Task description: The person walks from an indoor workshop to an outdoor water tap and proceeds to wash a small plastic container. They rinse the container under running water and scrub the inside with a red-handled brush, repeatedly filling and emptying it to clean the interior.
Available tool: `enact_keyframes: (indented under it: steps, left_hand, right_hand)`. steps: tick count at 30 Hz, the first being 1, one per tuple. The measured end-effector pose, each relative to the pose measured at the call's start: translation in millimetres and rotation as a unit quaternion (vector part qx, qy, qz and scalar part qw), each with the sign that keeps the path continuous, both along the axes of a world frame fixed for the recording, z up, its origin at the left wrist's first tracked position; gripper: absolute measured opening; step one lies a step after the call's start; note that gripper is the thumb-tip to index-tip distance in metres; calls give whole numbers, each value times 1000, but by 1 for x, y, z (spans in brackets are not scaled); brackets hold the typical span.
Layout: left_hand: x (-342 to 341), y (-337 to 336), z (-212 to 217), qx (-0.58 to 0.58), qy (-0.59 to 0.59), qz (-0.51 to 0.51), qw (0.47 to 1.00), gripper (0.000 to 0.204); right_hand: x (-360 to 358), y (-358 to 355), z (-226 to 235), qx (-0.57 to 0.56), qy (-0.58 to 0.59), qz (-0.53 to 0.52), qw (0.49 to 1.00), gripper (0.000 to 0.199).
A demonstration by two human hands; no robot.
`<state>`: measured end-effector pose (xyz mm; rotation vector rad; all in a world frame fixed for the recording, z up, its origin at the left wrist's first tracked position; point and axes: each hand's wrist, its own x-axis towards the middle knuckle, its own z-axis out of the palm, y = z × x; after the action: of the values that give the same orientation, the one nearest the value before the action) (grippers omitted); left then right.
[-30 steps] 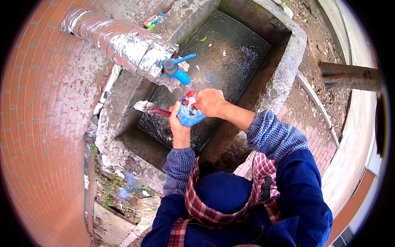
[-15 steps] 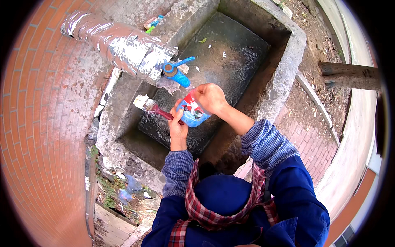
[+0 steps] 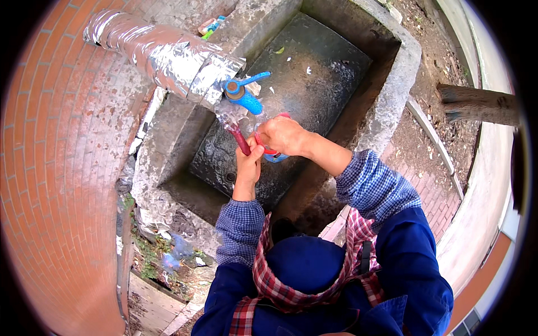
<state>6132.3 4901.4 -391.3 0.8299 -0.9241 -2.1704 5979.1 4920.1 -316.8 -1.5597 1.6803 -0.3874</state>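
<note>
My left hand [image 3: 249, 163] grips the red handle of a brush [image 3: 238, 136], whose head sits in the water running from the blue tap [image 3: 242, 94]. My right hand [image 3: 284, 134] is closed on a blue and red cup [image 3: 274, 156], mostly hidden behind my fingers, held just below and right of the tap. Both hands are close together over the concrete sink [image 3: 392, 89].
A foil-wrapped pipe [image 3: 162, 53] leads along the red brick wall [image 3: 56, 168] to the tap. Small coloured items [image 3: 210, 26] lie on the sink's back ledge. A wooden post [image 3: 479, 103] stands at the right. Litter and weeds [image 3: 174, 252] lie below the sink.
Both hands have risen toward the tap. The brush head has moved from left of the cup up into the running water, and the cup is now more hidden by my right hand.
</note>
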Motion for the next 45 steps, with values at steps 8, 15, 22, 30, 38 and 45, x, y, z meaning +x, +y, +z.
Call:
enact_keyframes:
  steps: [8,15,22,30,38,45]
  left_hand:
    - [-13,-3,24,106,-56,38,992,31]
    - [-8,1,-5,144,-16,107,984,31]
    - [-16,14,-6,122,-43,157,979,37]
    - [-21,22,2,70,-93,201,973,37]
    - [-9,13,6,22,-152,196,968,30]
    - [4,9,-18,63,-97,237,965,3]
  right_hand:
    - [2,2,-15,-34,-30,35,998,11]
    - [8,6,3,-79,152,83,982,11]
    - [13,8,14,10,227,63,972,18]
    - [19,3,14,54,245,11,968,21]
    - [2,4,8,79,268,36,959,21]
    - [-36,6,8,42,-91,-107,989,24]
